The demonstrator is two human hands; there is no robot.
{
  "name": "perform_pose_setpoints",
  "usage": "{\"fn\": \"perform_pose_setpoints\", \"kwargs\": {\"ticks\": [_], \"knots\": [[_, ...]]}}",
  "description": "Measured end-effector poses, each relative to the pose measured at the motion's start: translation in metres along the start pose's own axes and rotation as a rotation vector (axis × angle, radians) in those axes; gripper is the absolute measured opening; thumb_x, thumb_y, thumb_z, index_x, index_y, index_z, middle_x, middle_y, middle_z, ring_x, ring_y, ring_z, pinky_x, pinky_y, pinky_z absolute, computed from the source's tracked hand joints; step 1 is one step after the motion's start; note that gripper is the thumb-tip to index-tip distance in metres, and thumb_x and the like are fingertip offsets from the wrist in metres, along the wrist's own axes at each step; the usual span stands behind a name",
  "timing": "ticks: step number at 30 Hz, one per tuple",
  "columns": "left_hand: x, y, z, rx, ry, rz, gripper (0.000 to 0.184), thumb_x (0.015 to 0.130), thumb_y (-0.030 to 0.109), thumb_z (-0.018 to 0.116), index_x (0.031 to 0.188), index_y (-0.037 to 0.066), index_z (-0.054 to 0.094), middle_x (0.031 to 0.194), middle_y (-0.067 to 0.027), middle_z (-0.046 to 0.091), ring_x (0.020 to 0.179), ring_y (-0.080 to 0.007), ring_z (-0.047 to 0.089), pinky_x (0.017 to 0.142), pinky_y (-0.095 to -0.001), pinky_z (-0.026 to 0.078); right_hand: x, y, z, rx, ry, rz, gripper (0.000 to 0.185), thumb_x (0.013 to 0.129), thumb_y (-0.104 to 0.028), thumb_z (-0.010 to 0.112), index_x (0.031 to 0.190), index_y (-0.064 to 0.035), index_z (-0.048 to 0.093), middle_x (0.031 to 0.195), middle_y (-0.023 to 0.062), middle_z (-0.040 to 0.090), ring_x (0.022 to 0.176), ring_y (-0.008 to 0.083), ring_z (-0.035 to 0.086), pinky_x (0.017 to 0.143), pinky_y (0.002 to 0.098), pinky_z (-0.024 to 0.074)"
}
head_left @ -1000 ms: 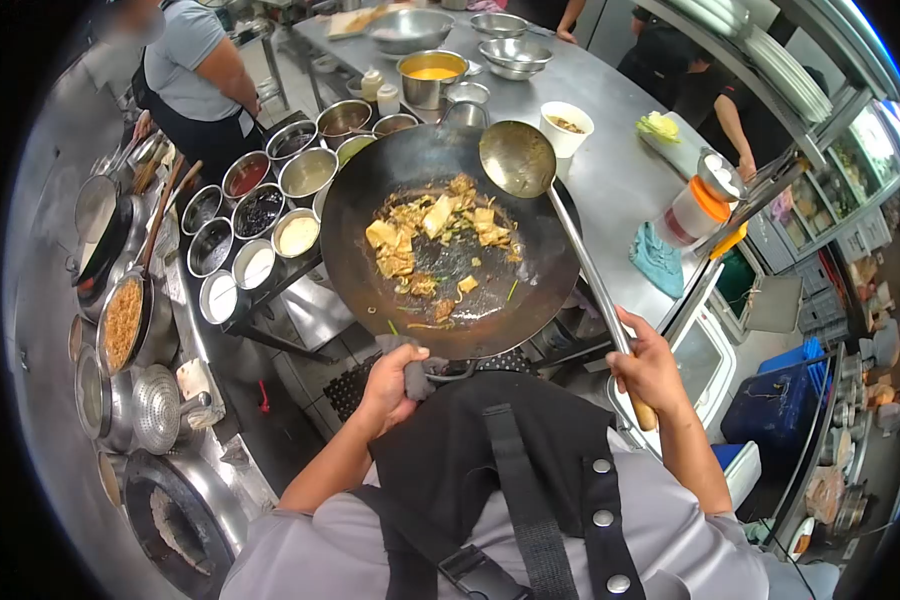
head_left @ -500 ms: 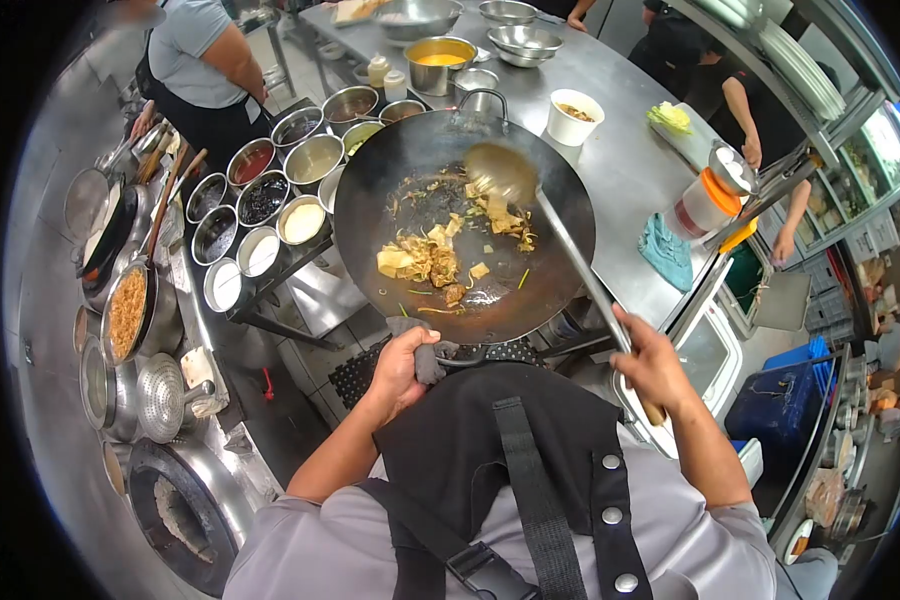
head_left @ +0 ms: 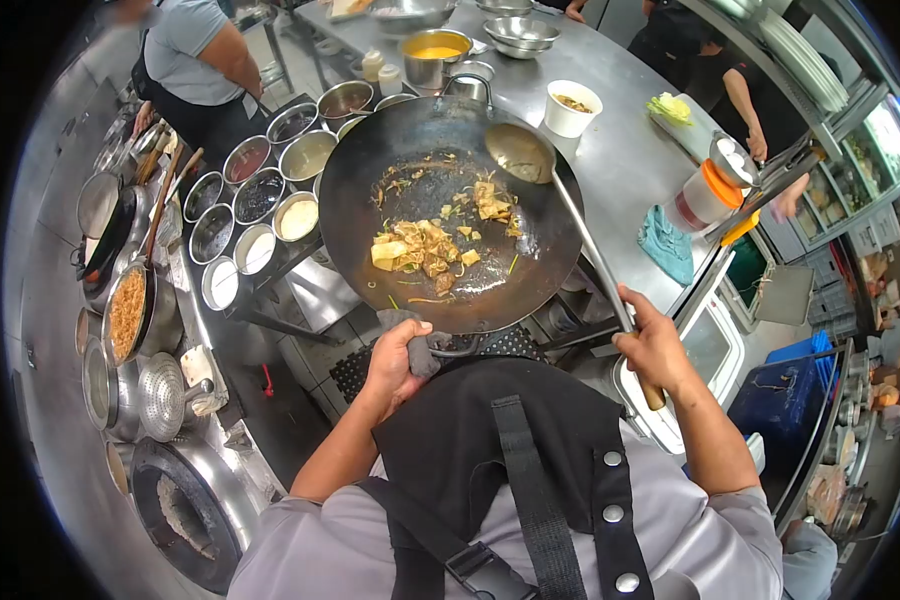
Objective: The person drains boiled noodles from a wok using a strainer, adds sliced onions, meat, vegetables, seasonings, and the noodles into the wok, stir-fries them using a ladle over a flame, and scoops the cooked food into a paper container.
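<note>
A large dark wok (head_left: pixel 360 170) is in front of me, with stir-fried food (head_left: pixel 420 248) in pale chunks and strands on its bottom. My left hand (head_left: pixel 394 362) is closed around a grey cloth (head_left: pixel 423 358) at the wok's near handle (head_left: pixel 462 350). The cloth hides how much of the handle is in my grip. My right hand (head_left: pixel 653 342) is wrapped round the long handle of a ladle (head_left: pixel 592 250). The ladle's bowl (head_left: pixel 520 155) is over the upper right of the wok's inside, apart from the main heap of food.
Metal containers of sauces and seasonings (head_left: pixel 260 195) stand left of the wok. A white tub (head_left: pixel 572 108) of food and a teal cloth (head_left: pixel 665 245) lie on the steel table (head_left: pixel 620 170). Fried rice fills a pan (head_left: pixel 128 312) at far left. A co-worker (head_left: pixel 195 60) stands at upper left.
The wok has shifted slightly left and up in view. The ladle's bowl has moved a little right and up, away from the food. Both hands keep their holds.
</note>
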State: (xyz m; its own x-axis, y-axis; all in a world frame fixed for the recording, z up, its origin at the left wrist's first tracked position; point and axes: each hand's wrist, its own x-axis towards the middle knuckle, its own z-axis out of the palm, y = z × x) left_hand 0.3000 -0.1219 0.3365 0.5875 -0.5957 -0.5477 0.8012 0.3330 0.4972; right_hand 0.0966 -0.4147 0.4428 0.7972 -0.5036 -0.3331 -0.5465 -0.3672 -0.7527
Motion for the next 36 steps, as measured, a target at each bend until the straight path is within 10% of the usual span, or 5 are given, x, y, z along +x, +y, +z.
{"fn": "perform_pose_setpoints", "kwargs": {"ticks": [8,15,25,36], "knots": [[0.005,-0.006,-0.004,-0.060,0.011,0.012,0.009,0.086,0.005,0.062,0.094,0.000,0.061,0.093,-0.0145,0.066,0.087,-0.0305,0.068,0.090,-0.0487,0.056,-0.003,-0.019,0.007,0.144,-0.226,-0.086,0.070,0.086,-0.003,0.065,0.152,-0.0160,0.047,0.076,0.0011,0.057,0.057,0.0085,0.055,0.053,0.0273,0.0478],[-0.004,-0.001,0.007,-0.054,0.013,-0.028,0.006,0.086,0.005,0.061,0.091,0.002,0.061,0.090,-0.0126,0.066,0.084,-0.0285,0.068,0.087,-0.0461,0.056,0.016,-0.026,0.025,-0.173,-0.188,-0.322,0.073,0.085,-0.005,0.066,0.154,-0.0144,0.043,0.081,0.0115,0.067,0.058,0.0134,0.060,0.061,0.0308,0.0521],[0.014,-0.008,-0.011,0.091,0.079,0.261,0.014,0.083,0.004,0.061,0.097,0.000,0.062,0.089,-0.0110,0.068,0.084,-0.0250,0.069,0.078,-0.0419,0.058,-0.002,-0.064,-0.036,-0.169,-0.188,0.130,0.060,0.085,-0.001,0.061,0.142,-0.0074,0.041,0.072,0.0088,0.059,0.054,0.0184,0.061,0.048,0.0333,0.0510],[0.019,0.023,0.012,0.212,0.267,0.608,0.028,0.077,-0.006,0.063,0.100,0.006,0.054,0.082,-0.0063,0.059,0.072,-0.0205,0.063,0.060,-0.0371,0.055,-0.041,-0.119,0.020,1.214,-0.837,0.336,0.050,0.095,-0.005,0.059,0.140,-0.0151,0.040,0.074,0.0093,0.054,0.048,0.0185,0.052,0.045,0.0315,0.0429]]}}
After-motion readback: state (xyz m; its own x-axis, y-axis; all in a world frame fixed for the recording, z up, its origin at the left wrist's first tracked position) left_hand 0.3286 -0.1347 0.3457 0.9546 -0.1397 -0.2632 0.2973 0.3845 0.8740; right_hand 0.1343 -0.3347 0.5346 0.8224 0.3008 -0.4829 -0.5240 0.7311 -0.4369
